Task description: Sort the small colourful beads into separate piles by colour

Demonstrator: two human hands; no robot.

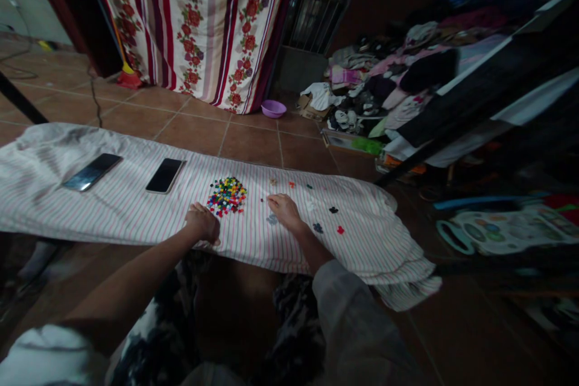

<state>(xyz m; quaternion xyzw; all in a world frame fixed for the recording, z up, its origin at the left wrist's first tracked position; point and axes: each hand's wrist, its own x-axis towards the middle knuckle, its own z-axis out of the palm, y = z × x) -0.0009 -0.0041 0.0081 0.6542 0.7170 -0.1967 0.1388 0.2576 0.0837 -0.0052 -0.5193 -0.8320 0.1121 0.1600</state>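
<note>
A mixed heap of small coloured pieces, like beads (227, 196), lies on the striped cloth (253, 241). My left hand (202, 223) rests on the cloth at the near left of this heap, its fingers curled under; whatever they may hold is hidden. To the right of the heap, my right hand (284, 211) is low over the cloth with fingertips pinched together. Anything between them is too small to make out. A single dark piece (262, 200) lies just left of those fingertips. Around this hand are little single-colour groups: beige (273, 181), orange (292, 184), grey (272, 219), black (333, 210), dark blue-grey (318, 228) and red (341, 230).
Two phones (165, 176) lie on the cloth's left part. Beyond it, a purple basin (274, 109) stands on the tiled floor by a flowered curtain (194, 24). Piled clothes (384, 78) fill the right back, and a dark metal bar (420, 154) slants at the right.
</note>
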